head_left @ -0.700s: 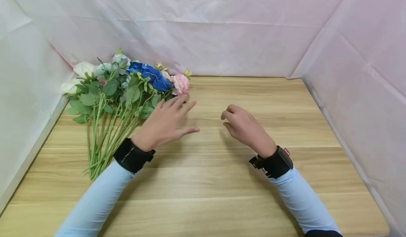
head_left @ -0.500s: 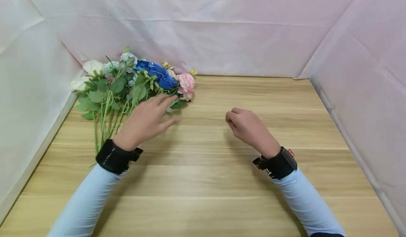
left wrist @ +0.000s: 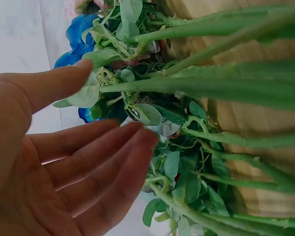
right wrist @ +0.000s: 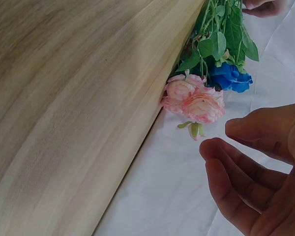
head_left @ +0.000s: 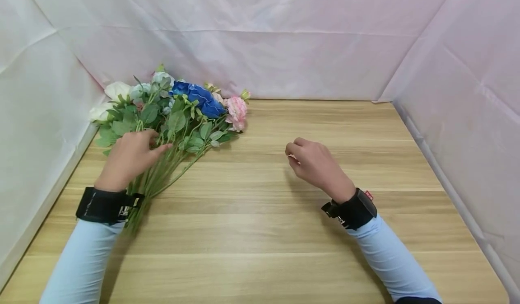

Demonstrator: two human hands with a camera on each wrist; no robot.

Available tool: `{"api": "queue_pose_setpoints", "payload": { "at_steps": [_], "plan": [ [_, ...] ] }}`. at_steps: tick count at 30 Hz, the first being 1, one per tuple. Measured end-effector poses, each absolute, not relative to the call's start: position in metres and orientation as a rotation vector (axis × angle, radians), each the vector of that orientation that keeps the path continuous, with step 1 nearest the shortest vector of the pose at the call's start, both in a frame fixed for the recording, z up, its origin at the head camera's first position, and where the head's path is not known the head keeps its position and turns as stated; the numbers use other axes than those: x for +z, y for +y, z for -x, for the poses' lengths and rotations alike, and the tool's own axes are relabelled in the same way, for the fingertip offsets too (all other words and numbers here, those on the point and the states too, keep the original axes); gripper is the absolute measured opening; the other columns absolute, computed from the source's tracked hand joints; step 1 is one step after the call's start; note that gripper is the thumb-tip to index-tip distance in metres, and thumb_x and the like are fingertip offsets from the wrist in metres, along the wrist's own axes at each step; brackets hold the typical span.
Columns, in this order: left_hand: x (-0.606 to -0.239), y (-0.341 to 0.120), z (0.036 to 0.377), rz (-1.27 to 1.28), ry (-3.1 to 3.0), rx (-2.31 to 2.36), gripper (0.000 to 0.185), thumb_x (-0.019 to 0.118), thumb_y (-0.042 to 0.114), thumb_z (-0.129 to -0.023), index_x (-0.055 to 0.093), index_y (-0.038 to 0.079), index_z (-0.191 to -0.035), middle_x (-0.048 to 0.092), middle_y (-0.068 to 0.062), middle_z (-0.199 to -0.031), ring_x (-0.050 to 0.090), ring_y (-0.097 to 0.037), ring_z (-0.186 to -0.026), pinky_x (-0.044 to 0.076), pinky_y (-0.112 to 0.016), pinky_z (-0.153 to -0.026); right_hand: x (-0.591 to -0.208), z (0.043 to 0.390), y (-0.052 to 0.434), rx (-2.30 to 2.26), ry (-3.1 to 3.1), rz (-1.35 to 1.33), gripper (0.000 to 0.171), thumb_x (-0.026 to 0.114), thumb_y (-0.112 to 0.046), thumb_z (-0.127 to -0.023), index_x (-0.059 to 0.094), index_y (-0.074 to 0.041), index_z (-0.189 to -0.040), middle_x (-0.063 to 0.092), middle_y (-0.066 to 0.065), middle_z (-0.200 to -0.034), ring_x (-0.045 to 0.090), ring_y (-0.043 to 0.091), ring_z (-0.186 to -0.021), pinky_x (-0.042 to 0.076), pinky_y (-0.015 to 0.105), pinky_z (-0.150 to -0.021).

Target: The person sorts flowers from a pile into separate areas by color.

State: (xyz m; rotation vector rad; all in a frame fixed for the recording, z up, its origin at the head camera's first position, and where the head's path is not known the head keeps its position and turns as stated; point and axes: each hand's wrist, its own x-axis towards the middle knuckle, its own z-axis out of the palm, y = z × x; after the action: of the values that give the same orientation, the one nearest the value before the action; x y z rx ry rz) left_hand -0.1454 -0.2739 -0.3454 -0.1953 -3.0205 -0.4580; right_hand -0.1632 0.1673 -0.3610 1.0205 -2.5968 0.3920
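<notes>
The bouquet lies on the table at about ten o'clock from the middle, heads toward the back-left corner and stems running down toward seven o'clock. White blooms sit at the far left of the bunch, blue blooms in the middle, and pink blooms at its three o'clock edge, close to the backdrop.

The left hand rests over the stems just below the leaves, at the bouquet's six o'clock. Its grip is open: in the left wrist view the fingers are straight and spread, palm facing the foliage, with the thumb close against a leaf; they close round nothing. Whether the fingertips touch the stems I cannot tell.

The right hand hovers near the middle of the table, at three o'clock from the bouquet and well apart from it. Its fingers hang loosely curled, and its grip holds nothing. In the right wrist view the pink blooms and a blue bloom lie beyond its fingertips.

Both forearms wear pale blue sleeves with black wrist straps.
</notes>
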Motion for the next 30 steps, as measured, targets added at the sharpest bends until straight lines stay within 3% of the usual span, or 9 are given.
{"api": "queue_pose_setpoints", "payload": {
  "at_steps": [2,6,8,10,13,17,20,25,30],
  "plan": [
    [-0.348,-0.275,0.144,0.207,-3.053,-0.459,0.044,0.071,0.035,-0.098,0.072,-0.005,-0.117,0.071,-0.02,-0.08,0.063,-0.03,-0.062,0.05,-0.047,-0.056,-0.362,0.162,0.167,0.398,-2.608,-1.013,0.01,0.068,0.0,-0.09,0.072,-0.01,-0.091,0.065,0.004,-0.084,0.055,0.015,-0.058,0.045,0.028,-0.053],
    [-0.356,-0.272,0.144,0.247,-3.069,-0.454,0.024,0.071,0.021,-0.096,0.074,-0.003,-0.093,0.071,-0.018,-0.078,0.065,-0.03,-0.066,0.052,-0.048,-0.062,-0.364,0.16,0.167,0.41,-2.622,-0.999,0.008,0.068,-0.003,-0.091,0.072,-0.01,-0.091,0.065,0.003,-0.083,0.056,0.014,-0.059,0.045,0.027,-0.053],
    [-0.359,-0.27,0.144,0.262,-3.068,-0.461,0.028,0.07,0.015,-0.096,0.062,0.003,-0.072,0.053,-0.008,-0.061,0.051,-0.022,-0.056,0.043,-0.04,-0.055,-0.365,0.159,0.167,0.419,-2.626,-0.998,0.007,0.068,-0.004,-0.091,0.072,-0.01,-0.091,0.065,0.003,-0.083,0.057,0.014,-0.059,0.045,0.027,-0.053],
    [-0.361,-0.27,0.142,0.278,-3.049,-0.465,0.044,0.071,0.012,-0.095,0.044,0.013,-0.06,0.032,0.002,-0.057,0.034,-0.016,-0.053,0.03,-0.033,-0.053,-0.366,0.158,0.166,0.421,-2.632,-0.998,0.007,0.068,-0.005,-0.092,0.072,-0.011,-0.091,0.065,0.003,-0.084,0.058,0.013,-0.06,0.045,0.027,-0.053],
    [-0.359,-0.269,0.139,0.276,-3.014,-0.45,0.055,0.07,0.01,-0.095,0.03,0.019,-0.059,0.019,0.005,-0.06,0.023,-0.014,-0.054,0.022,-0.03,-0.054,-0.368,0.158,0.165,0.418,-2.644,-0.999,0.007,0.068,-0.006,-0.092,0.073,-0.011,-0.092,0.065,0.002,-0.084,0.059,0.013,-0.06,0.045,0.026,-0.053],
    [-0.35,-0.268,0.135,0.25,-2.968,-0.415,0.042,0.069,0.009,-0.094,0.047,0.012,-0.059,0.037,0.0,-0.056,0.036,-0.019,-0.053,0.029,-0.033,-0.053,-0.369,0.158,0.165,0.405,-2.649,-1.001,0.007,0.068,-0.007,-0.092,0.073,-0.011,-0.092,0.065,0.002,-0.083,0.061,0.013,-0.061,0.044,0.026,-0.052],
    [-0.34,-0.265,0.134,0.234,-2.928,-0.393,0.025,0.064,0.006,-0.094,0.063,0.007,-0.069,0.052,-0.007,-0.06,0.044,-0.024,-0.054,0.032,-0.034,-0.049,-0.369,0.159,0.164,0.387,-2.642,-1.01,0.006,0.068,-0.008,-0.092,0.072,-0.012,-0.091,0.066,0.002,-0.082,0.06,0.013,-0.06,0.044,0.026,-0.051],
    [-0.325,-0.253,0.133,0.246,-2.847,-0.359,0.02,0.063,0.008,-0.097,0.068,0.004,-0.077,0.051,-0.008,-0.06,0.04,-0.024,-0.052,0.025,-0.033,-0.044,-0.364,0.162,0.161,0.371,-2.629,-1.018,0.005,0.068,-0.009,-0.093,0.072,-0.012,-0.092,0.068,0.003,-0.083,0.06,0.014,-0.059,0.043,0.027,-0.051],
    [-0.314,-0.233,0.134,0.311,-2.817,-0.371,0.023,0.066,0.011,-0.099,0.067,0.009,-0.076,0.048,-0.006,-0.059,0.038,-0.022,-0.051,0.023,-0.033,-0.048,-0.361,0.162,0.156,0.356,-2.624,-1.034,0.013,0.067,-0.012,-0.095,0.071,-0.011,-0.107,0.073,0.004,-0.092,0.06,0.014,-0.058,0.043,0.027,-0.05]
  ]
}}
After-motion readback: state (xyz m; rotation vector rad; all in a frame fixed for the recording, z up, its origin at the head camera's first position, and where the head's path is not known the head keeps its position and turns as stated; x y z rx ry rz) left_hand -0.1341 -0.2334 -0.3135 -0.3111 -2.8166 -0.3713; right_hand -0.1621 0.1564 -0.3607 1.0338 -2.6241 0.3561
